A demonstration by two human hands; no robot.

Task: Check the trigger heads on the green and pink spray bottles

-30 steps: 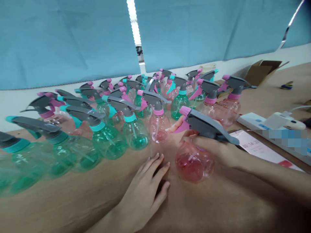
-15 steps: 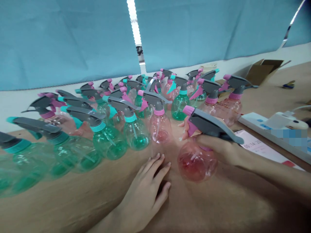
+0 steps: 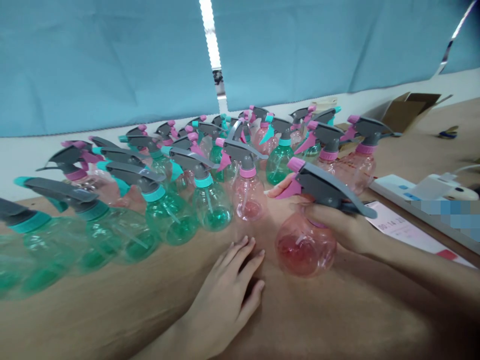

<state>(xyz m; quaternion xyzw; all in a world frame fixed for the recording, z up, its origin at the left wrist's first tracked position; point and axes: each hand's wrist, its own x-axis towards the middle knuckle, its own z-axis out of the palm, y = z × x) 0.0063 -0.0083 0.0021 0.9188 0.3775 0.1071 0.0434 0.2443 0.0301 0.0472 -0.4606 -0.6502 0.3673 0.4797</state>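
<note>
My right hand (image 3: 333, 222) is wrapped round the neck of a pink spray bottle (image 3: 303, 250) with a grey head and a pink nozzle. One finger reaches out at the pink trigger (image 3: 290, 189); the others are mostly hidden behind the bottle. Some reddish tint shows low in its clear round body. Flat on the brown table (image 3: 150, 310), my left hand (image 3: 227, 290) lies with its fingers spread, holding nothing. Just beyond it stand a pink spray bottle (image 3: 248, 200) and a green spray bottle (image 3: 212, 207), both upright.
Several more green and pink spray bottles crowd the left and back, among them a green one (image 3: 170, 220) at the left. To the right lie a phone (image 3: 397, 220) showing digits and a white power strip (image 3: 401, 186). An open cardboard box (image 3: 407, 112) stands behind.
A finger of my right hand now stretches out farther along the trigger, which looks swung slightly outward. The bottle has barely moved. My left hand stays in place.
</note>
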